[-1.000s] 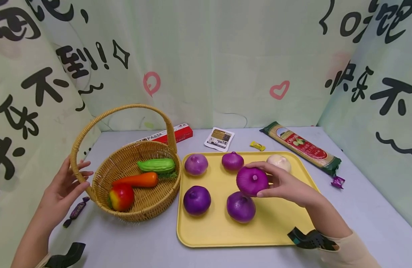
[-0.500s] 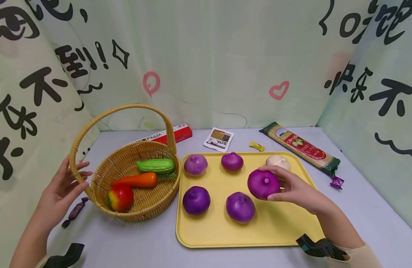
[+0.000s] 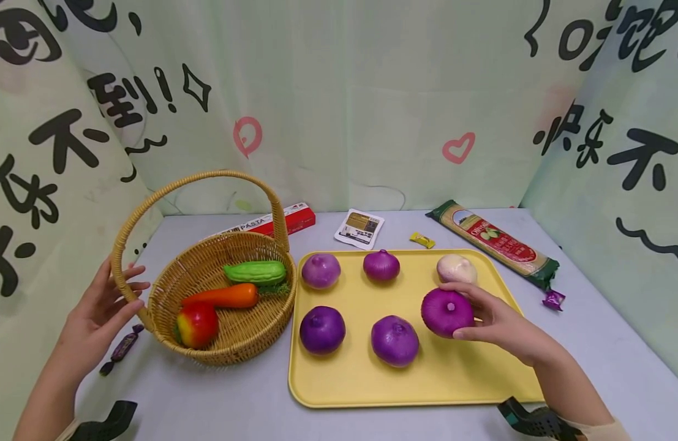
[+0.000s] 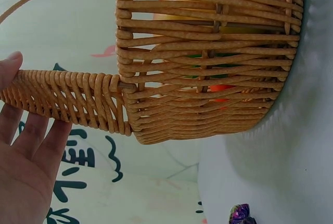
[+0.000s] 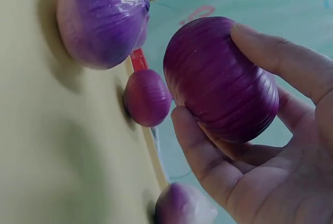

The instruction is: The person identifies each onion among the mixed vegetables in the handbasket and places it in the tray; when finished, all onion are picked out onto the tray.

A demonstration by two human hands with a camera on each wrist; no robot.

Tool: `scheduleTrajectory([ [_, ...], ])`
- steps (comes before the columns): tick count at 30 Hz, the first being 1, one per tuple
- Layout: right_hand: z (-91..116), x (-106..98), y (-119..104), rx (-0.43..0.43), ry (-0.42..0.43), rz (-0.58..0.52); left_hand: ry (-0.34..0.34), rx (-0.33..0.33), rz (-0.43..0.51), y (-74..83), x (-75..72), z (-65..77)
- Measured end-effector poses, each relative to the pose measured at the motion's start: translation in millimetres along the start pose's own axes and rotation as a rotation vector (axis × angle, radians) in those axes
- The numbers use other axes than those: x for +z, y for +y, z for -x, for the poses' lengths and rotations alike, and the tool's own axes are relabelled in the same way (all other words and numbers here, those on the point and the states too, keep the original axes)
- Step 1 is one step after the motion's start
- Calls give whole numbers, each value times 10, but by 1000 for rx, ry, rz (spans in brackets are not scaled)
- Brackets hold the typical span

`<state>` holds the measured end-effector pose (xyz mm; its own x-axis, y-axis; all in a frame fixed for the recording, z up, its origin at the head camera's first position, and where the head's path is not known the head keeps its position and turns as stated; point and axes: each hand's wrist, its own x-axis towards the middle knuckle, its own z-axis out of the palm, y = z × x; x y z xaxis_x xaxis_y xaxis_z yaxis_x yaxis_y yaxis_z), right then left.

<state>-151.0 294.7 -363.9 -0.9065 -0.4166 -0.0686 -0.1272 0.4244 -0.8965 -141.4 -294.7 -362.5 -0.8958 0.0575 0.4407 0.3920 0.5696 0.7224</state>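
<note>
My right hand (image 3: 501, 324) grips a purple onion (image 3: 448, 312) between thumb and fingers, over the right half of a yellow tray (image 3: 344, 392). In the right wrist view that onion (image 5: 218, 78) hangs clear of the tray surface. Several other purple onions (image 3: 395, 340) sit on the tray, and a whitish one (image 3: 457, 269) lies just behind my hand. My left hand (image 3: 93, 321) holds the wicker basket (image 3: 228, 355) by the lower left of its handle (image 4: 78, 99), thumb on one side and fingers on the other. Inside are a carrot (image 3: 223, 296), a green gourd-like vegetable (image 3: 256, 272) and a red-yellow mango-like fruit (image 3: 198, 325).
Behind the tray lie a red pasta box (image 3: 300, 218), a white packet (image 3: 359, 228) and a small yellow candy (image 3: 422, 239). A long green-ended pasta bag (image 3: 493, 242) and a purple candy (image 3: 553, 299) are at the right. A dark wrapped candy (image 3: 122, 349) lies beside the basket.
My right hand has carried the onion rightward and slightly toward me, away from above the front middle onion. The left hand stays at the basket handle.
</note>
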Motion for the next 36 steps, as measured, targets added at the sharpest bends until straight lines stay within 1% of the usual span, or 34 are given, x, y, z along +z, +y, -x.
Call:
scheduleTrajectory([
  [9, 141, -66, 204, 137, 32, -7, 4, 20, -1, 0, -9, -3],
  [13, 167, -107, 287, 177, 39, -12, 2, 24, 4, 3, -10, -5],
  [18, 185, -136, 371, 216, 35, -19, -3, 13, 1, 15, -8, -1],
  [25, 215, -186, 473, 232, 0, 12, -6, 11, 1, 30, -6, -7],
  [32, 257, -253, 546, 226, -34, -42, -3, 13, 3, 21, -3, 1],
  [36, 253, -260, 542, 243, -33, -27, 3, 24, 5, 9, -4, 1],
])
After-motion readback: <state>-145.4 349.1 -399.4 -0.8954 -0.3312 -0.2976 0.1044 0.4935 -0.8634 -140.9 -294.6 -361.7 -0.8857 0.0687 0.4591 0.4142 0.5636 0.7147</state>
